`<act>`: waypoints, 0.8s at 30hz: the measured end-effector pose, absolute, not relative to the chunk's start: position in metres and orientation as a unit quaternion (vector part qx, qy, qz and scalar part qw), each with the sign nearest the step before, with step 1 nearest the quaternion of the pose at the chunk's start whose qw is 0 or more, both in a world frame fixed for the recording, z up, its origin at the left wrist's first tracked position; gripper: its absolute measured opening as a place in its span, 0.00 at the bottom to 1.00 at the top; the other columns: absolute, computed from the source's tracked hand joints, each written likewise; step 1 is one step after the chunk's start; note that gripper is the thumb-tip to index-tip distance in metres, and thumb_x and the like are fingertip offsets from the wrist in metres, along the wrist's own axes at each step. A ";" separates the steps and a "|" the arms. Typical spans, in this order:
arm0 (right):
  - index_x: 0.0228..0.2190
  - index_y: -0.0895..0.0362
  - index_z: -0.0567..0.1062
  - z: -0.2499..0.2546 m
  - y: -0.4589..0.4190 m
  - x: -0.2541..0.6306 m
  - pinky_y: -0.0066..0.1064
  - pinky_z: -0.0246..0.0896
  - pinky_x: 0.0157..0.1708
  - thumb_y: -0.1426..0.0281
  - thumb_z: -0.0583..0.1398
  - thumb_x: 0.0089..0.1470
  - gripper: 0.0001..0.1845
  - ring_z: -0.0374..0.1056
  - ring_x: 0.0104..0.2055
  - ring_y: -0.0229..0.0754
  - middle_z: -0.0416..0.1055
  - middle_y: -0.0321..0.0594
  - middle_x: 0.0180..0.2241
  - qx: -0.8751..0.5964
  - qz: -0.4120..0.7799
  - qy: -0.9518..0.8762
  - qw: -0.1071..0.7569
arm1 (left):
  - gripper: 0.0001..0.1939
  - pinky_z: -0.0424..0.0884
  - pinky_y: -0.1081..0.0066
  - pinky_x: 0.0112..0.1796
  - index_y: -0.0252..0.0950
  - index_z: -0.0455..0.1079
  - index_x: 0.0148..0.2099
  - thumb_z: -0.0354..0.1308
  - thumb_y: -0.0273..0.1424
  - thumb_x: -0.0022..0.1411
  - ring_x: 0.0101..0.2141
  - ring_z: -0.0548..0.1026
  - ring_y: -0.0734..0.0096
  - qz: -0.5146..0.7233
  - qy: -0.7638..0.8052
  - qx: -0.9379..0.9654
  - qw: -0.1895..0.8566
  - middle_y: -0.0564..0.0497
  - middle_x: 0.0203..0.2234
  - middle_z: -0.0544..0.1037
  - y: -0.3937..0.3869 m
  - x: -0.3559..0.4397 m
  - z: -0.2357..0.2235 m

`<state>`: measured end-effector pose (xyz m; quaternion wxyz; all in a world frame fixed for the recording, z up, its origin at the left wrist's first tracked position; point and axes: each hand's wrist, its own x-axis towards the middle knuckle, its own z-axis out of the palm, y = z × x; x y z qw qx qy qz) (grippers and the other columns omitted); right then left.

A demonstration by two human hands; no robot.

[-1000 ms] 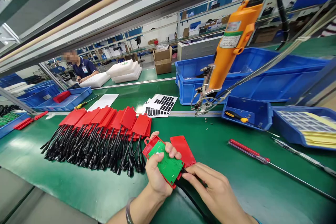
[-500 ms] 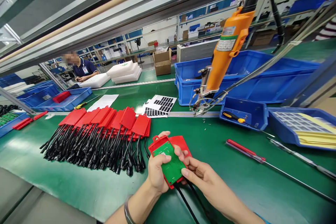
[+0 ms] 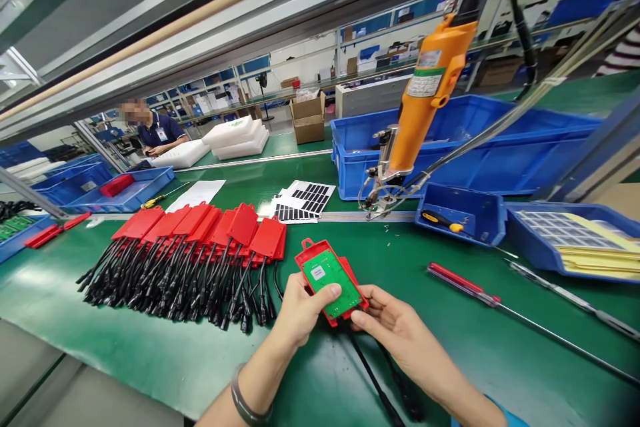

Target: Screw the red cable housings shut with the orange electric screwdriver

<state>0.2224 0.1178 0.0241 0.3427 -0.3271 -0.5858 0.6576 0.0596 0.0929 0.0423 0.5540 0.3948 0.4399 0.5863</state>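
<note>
Between my hands is a green circuit board seated in a red plastic case, with a white label on the board. My left hand grips its left side, thumb pressed on the board. My right hand pinches the lower right corner with thumb and fingers. Behind the case a second red piece shows, mostly hidden. Two black cables hang from the lower end over the bench. To the left lies a row of red cases with black cables.
An orange electric screwdriver hangs above the bench at right, before a large blue bin. A red-handled screwdriver lies to the right, near blue trays. Sticker sheets lie behind. A person sits far left.
The case has been turned and raised slightly away from me. My left fingers have moved off the board's top and right edge, baring the white label. My right hand stays at the lower corner.
</note>
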 end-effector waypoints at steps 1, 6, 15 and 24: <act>0.37 0.57 0.71 0.024 0.117 0.222 0.34 0.68 0.39 0.54 0.63 0.51 0.20 0.69 0.36 0.41 0.73 0.40 0.35 -0.325 0.655 -0.588 0.345 | 0.18 0.71 0.67 0.37 0.29 0.77 0.37 0.70 0.40 0.50 0.31 0.75 0.65 0.586 0.437 0.395 0.556 0.46 0.29 0.79 0.093 0.059 0.043; 0.30 0.57 0.69 0.020 0.115 0.219 0.32 0.66 0.32 0.52 0.65 0.48 0.21 0.65 0.29 0.37 0.69 0.36 0.27 -0.352 0.645 -0.572 0.365 | 0.18 0.71 0.67 0.36 0.29 0.77 0.36 0.71 0.39 0.49 0.30 0.75 0.65 0.571 0.436 0.402 0.567 0.45 0.29 0.79 0.094 0.056 0.042; 0.29 0.57 0.68 0.020 0.122 0.220 0.31 0.65 0.29 0.49 0.60 0.53 0.22 0.61 0.26 0.36 0.65 0.34 0.26 -0.303 0.678 -0.587 0.324 | 0.21 0.69 0.70 0.32 0.28 0.77 0.35 0.72 0.40 0.45 0.28 0.73 0.67 0.523 0.439 0.414 0.602 0.45 0.27 0.79 0.095 0.056 0.043; 0.35 0.55 0.67 0.009 0.133 0.224 0.33 0.66 0.30 0.46 0.49 0.58 0.25 0.67 0.31 0.42 0.68 0.39 0.29 -0.357 0.591 -0.667 0.280 | 0.19 0.71 0.71 0.31 0.28 0.77 0.37 0.71 0.38 0.47 0.27 0.75 0.67 0.589 0.479 0.372 0.534 0.46 0.29 0.80 0.098 0.052 0.039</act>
